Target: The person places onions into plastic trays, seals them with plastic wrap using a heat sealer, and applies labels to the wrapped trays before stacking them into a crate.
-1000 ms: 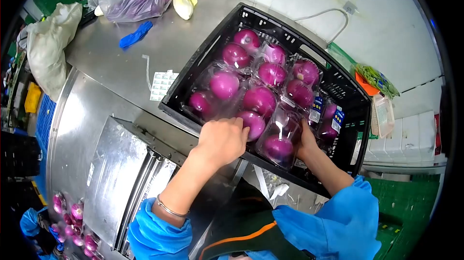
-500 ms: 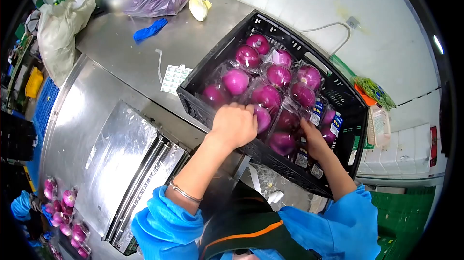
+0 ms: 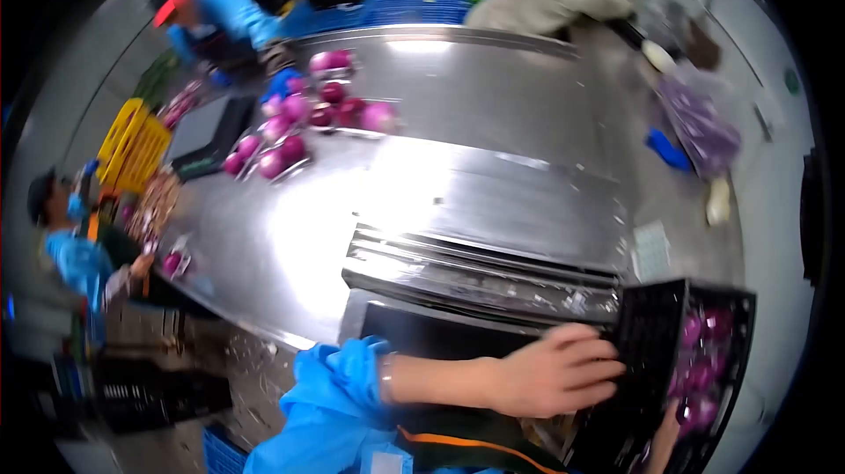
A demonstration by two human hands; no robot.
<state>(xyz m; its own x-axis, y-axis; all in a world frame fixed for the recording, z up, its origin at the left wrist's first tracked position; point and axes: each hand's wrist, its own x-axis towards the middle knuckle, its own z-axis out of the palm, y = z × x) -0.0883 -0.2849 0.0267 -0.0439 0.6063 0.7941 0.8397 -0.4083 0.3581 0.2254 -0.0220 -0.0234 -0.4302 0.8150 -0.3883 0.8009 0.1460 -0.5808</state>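
Note:
A black crate (image 3: 744, 333) stands at the lower right, with wrapped purple onions (image 3: 701, 374) in it. My left hand (image 3: 556, 374) is beside the crate's near left side, its fingers apart and nothing in them. At the crate's lower edge my right hand (image 3: 666, 439) shows only in part, near the onions; its fingertips are blurred. Left of the crate lies the metal wrapping machine (image 3: 493, 276). More wrapped onions (image 3: 324, 110) lie in a group on the far part of the steel table (image 3: 493, 87).
Two co-workers in blue sleeves stand at the left, one by the yellow crate (image 3: 132, 146), one with a gloved hand (image 3: 283, 85) at the onions. A label sheet (image 3: 651, 250), a blue glove (image 3: 668, 150) and a purple plastic bag (image 3: 701, 122) lie at the right.
The view has swung left, bringing the co-workers and far onions into sight. The crate now shows at the lower right. My left hand has come off the onions and opened.

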